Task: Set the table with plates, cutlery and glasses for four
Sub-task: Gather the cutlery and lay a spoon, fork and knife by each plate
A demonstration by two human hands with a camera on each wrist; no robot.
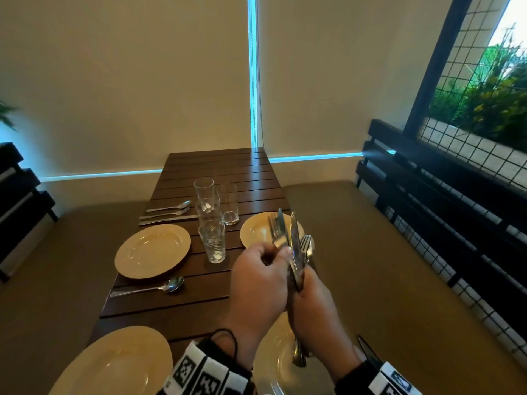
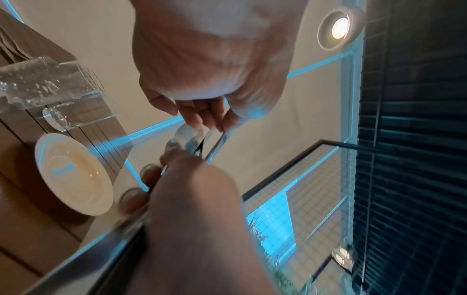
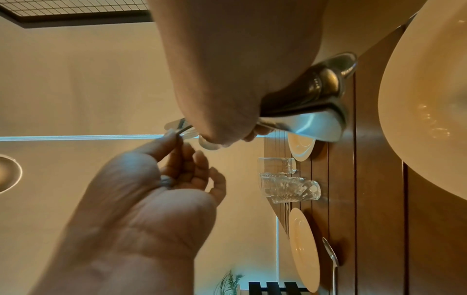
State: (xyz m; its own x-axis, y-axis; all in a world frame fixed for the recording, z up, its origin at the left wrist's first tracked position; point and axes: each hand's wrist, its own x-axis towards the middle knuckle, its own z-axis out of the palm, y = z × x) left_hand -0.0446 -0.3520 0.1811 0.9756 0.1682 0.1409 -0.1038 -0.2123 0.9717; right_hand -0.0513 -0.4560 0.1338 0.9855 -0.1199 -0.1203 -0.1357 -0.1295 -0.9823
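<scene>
Above the near right plate (image 1: 273,366), my right hand (image 1: 302,283) grips a bundle of cutlery (image 1: 296,246) upright, with knives, forks and spoons fanned at the top. The handle ends (image 3: 323,95) stick out below the fist. My left hand (image 1: 281,249) pinches one fork (image 1: 275,228) at the top of the bundle between thumb and fingertips. On the brown slatted table (image 1: 216,172) lie a near left plate (image 1: 114,363), a far left plate (image 1: 152,250) and a far right plate (image 1: 253,229). Several glasses (image 1: 214,223) stand clustered in the middle.
Beyond the far left plate lie a spoon, fork and knife (image 1: 168,213) side by side. A single spoon (image 1: 154,287) lies on its near side. Cushioned benches with dark slatted backs (image 1: 427,195) flank the table. A wall closes off the table's far end.
</scene>
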